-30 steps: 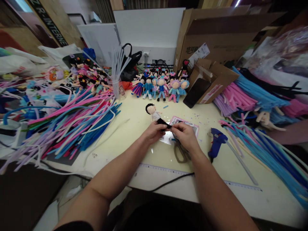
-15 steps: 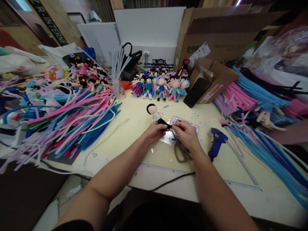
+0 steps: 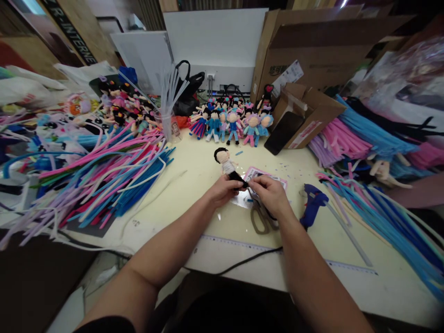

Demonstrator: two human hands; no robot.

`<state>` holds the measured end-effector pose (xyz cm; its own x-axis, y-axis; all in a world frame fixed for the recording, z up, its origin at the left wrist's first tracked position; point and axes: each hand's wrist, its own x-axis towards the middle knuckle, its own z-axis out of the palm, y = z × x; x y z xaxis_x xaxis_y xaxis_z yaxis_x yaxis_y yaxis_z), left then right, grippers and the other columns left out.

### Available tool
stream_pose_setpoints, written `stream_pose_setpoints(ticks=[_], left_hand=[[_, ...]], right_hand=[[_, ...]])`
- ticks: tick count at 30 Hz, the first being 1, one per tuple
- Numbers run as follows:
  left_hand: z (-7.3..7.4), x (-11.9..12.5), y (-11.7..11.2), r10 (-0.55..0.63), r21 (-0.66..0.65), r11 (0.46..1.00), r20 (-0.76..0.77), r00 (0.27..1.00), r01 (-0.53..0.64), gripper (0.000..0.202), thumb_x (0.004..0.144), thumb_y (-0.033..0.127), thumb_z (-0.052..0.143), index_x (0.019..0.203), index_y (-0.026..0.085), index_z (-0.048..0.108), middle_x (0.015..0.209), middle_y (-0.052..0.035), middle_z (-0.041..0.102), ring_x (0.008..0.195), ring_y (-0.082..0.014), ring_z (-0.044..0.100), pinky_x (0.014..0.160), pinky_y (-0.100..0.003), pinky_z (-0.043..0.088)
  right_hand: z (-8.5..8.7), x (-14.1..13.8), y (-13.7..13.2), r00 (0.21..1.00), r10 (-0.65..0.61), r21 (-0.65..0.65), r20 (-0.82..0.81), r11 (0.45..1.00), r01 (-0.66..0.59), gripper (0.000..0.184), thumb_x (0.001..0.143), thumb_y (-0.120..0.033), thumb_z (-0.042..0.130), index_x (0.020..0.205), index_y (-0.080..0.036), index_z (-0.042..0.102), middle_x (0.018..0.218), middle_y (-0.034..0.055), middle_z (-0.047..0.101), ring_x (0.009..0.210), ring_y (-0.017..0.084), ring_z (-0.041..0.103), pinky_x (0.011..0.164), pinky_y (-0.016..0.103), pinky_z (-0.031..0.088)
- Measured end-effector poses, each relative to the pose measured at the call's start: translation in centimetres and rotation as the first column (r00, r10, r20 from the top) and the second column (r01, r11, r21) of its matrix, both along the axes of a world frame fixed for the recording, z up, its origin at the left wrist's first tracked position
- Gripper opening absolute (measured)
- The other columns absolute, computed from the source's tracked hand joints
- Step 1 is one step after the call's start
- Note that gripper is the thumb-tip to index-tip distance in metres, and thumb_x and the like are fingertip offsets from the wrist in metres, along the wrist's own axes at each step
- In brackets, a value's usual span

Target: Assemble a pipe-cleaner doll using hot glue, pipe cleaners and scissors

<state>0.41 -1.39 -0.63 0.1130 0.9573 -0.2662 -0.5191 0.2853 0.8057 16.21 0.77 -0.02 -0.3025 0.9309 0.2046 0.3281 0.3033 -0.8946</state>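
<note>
A small pipe-cleaner doll with black hair, a pale face, a white top and black legs sticks up and away from my hands. My left hand is closed around its black lower part. My right hand pinches the end of the black legs from the right, fingers pressed together. Both hands hover just above the pale yellow table. Scissors lie under my right hand, beside a pink-edged card.
A blue glue gun lies right of the scissors. Heaps of coloured pipe cleaners fill the left and the right side. Finished dolls stand in a row at the back, near cardboard boxes. A ruler and black cable run along the front.
The doll's head has tipped slightly to the right and up. My right hand has closed in a little on the doll's legs. Both hands stay in place.
</note>
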Motion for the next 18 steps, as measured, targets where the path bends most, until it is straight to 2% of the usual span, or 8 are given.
stream_pose_setpoints(ticks=[6,11,18], left_hand=[[0.07,-0.13,-0.09,-0.033,0.004,0.999,-0.006,0.999,0.033,0.027,0.050,0.015,0.075,0.071,0.012,0.059,0.062,-0.0004,0.062,0.056,-0.0105,0.057,0.054,-0.021,0.039],[0.14,-0.19,-0.12,-0.048,0.014,0.999,-0.006,0.999,0.048,0.026,0.049,0.014,0.075,0.070,0.011,0.059,0.062,-0.0014,0.062,0.055,-0.0110,0.058,0.052,-0.021,0.037],[-0.06,-0.22,-0.04,-0.061,0.029,0.998,-0.016,0.998,0.061,0.027,0.050,0.016,0.077,0.069,0.010,0.060,0.063,-0.0018,0.062,0.054,-0.0110,0.058,0.056,-0.023,0.042]], right_hand=[[0.42,0.20,0.04,1.000,0.020,-0.003,0.021,1.000,-0.020,0.017,0.073,-0.035,0.060,0.067,-0.019,0.064,0.067,0.0008,0.061,0.065,0.015,0.053,0.060,0.027,0.039],[0.27,0.23,0.02,0.998,0.029,0.043,0.057,0.999,-0.031,0.017,0.075,-0.034,0.057,0.067,-0.019,0.060,0.067,0.0004,0.057,0.065,0.015,0.051,0.061,0.027,0.038],[0.22,0.16,0.01,0.994,0.054,0.076,0.094,0.995,-0.062,0.017,0.078,-0.033,0.053,0.068,-0.020,0.056,0.067,0.0007,0.055,0.067,0.016,0.050,0.061,0.027,0.037]])
